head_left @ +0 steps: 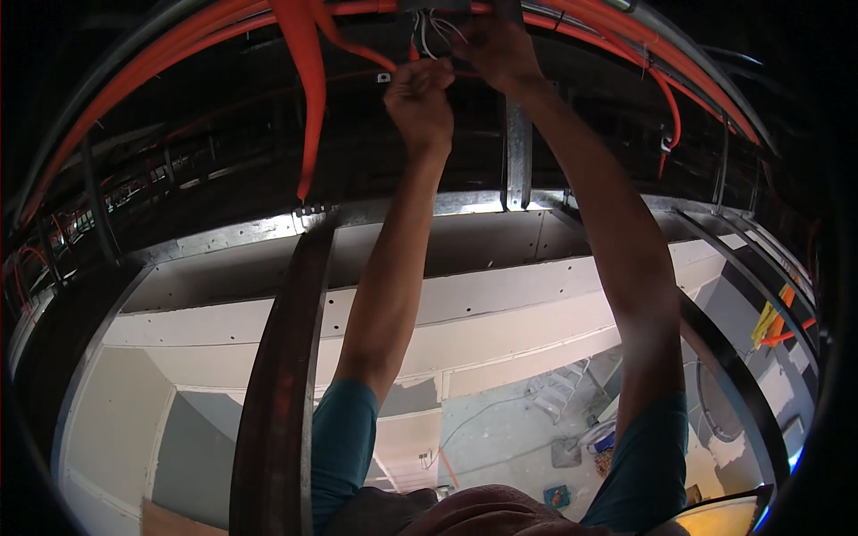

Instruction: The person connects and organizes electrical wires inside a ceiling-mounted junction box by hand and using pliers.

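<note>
Overhead, an unfinished ceiling of metal framing (pixel 517 161) and orange conduits (pixel 308 80) fills your view, with pale drywall (pixel 483 304) below it. Both your arms reach straight up. Your left hand (pixel 420 98) is clenched into a fist around thin wires (pixel 427 34) that hang from a dark box (pixel 433 5) at the top edge of the ceiling frame. Your right hand (pixel 496 49) sits just beside it, touching the same wires; whether its grip is closed, you cannot tell. A stepladder (pixel 559 389) stands on the floor far below.
</note>
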`<state>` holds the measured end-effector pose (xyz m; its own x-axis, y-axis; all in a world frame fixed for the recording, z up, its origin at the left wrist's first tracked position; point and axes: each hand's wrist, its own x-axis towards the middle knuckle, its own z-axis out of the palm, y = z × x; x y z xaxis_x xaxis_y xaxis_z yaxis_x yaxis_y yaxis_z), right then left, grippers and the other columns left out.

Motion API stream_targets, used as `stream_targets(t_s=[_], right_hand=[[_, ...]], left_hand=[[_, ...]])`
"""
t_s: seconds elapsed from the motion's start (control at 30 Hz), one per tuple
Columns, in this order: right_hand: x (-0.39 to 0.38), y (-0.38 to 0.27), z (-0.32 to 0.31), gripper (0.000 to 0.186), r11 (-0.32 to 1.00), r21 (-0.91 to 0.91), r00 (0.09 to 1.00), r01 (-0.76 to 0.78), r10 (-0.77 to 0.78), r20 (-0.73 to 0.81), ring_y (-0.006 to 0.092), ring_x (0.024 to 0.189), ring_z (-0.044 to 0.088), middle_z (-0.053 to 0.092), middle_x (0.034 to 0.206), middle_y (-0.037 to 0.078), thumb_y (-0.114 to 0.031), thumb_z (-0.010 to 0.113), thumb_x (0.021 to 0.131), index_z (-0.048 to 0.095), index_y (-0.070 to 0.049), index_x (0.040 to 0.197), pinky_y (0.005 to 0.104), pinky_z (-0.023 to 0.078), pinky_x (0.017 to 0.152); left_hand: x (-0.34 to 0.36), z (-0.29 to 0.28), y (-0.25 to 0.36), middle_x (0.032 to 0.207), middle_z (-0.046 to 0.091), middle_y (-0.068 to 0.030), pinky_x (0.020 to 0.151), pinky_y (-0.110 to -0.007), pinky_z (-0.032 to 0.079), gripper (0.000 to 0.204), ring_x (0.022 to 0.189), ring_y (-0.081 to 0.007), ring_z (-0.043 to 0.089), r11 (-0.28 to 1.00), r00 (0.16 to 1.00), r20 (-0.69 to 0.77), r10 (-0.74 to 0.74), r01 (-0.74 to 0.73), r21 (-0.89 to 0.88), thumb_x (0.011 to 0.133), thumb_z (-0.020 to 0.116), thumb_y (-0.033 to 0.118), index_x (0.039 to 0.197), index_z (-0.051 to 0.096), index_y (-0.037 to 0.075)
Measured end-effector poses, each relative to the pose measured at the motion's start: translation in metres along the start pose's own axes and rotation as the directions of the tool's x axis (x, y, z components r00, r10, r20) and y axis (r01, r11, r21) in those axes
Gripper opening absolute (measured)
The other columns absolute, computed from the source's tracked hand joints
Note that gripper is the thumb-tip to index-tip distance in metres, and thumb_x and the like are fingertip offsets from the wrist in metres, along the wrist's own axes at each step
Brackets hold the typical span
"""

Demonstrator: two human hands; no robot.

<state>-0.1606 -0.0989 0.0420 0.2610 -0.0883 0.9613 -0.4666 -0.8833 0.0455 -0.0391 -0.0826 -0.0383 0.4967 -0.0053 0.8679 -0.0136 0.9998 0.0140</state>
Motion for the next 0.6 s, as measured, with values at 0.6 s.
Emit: stream_targets(t_s=[0.6], right_hand=[[-0.012, -0.011, 0.029, 0.025, 0.87, 0.476, 0.956, -0.13, 0.238, -0.173, 0.0115, 0.073, 0.068, 0.074, 0.089, 0.008, -0.023, 0.075, 0.091, 0.074, -0.002, 0.104, 0.0269, 0.055, 0.068]], left_hand=[[-0.004, 0.005, 0.0, 0.108, 0.067, -0.0131, 0.09, -0.038, 0.058, 0.029, 0.099, -0.0252, 0.069, 0.834, 0.95, -0.032, -0.31, 0.256, -0.49, 0.096, 0.065, 0.002, 0.118, 0.047, 0.004]])
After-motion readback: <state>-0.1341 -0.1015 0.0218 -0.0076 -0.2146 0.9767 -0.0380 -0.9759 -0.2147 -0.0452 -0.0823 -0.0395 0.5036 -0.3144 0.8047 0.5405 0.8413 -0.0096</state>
